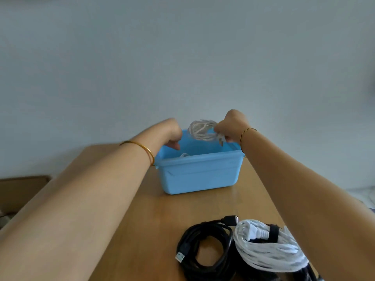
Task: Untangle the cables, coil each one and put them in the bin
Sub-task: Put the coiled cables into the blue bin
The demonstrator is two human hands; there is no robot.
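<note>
My right hand (pixel 229 126) gripped a small white cable coil (pixel 200 129), fingers curled round its right side, connector end poking out below the knuckles. The coil hung above the far rim of the blue bin (pixel 198 175), over the opening, blurred. My left hand (pixel 170 134) was at the bin's 10 o'clock corner with the fingers curled down over the rim. I could not tell whether it clutched the rim, a cable or nothing.

The bin sat at 12 o'clock on the wooden table (pixel 142 230), upright, open top. A bit of white cable (pixel 183 155) showed inside near the left wall; the rest of the inside was hidden by the front wall.

At 5 o'clock on the table lay a black USB cable (pixel 203 250), coiled, its USB-A plug sticking out toward 7 o'clock. Touching it on its 3 o'clock side lay a white braided power cord (pixel 267 250), coiled, two-pin plug on top, a black strap (pixel 273 234) round the bundle. Both were well apart from the bin.

Gold bangle (pixel 146 151) on the left wrist, thin gold bracelet (pixel 247 131) on the right. Plain pale wall (pixel 182 57) behind.
</note>
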